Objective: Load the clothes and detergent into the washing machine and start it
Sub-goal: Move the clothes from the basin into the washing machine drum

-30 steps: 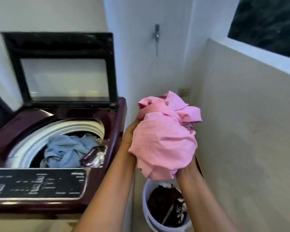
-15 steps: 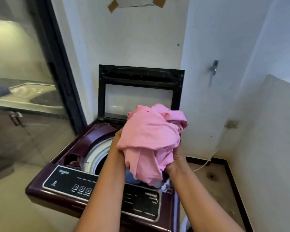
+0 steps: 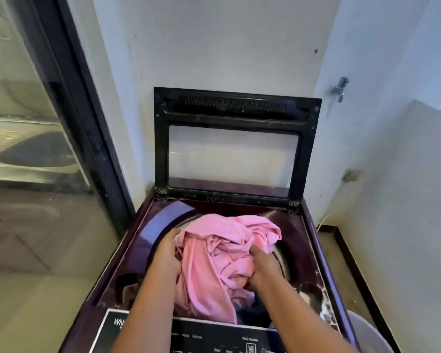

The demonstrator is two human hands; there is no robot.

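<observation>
Maroon washer (image 3: 306, 242) by white wall (image 3: 214, 47); left grip (image 3: 167, 250), right grip (image 3: 260, 268) tight around pink cloth (image 3: 214, 266)

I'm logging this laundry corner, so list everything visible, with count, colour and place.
washing machine: one, maroon, centre, against the wall
lid: one, black frame with glass, raised upright at the back
control panel: one, black, front edge
pink garment: one, pink, bunched over the drum opening
bucket: one, pale, lower right floor
tap: one, metal, right wall
glass door: one, dark frame, left
left hand: one, grips garment's left side
right hand: one, grips garment's right side
</observation>
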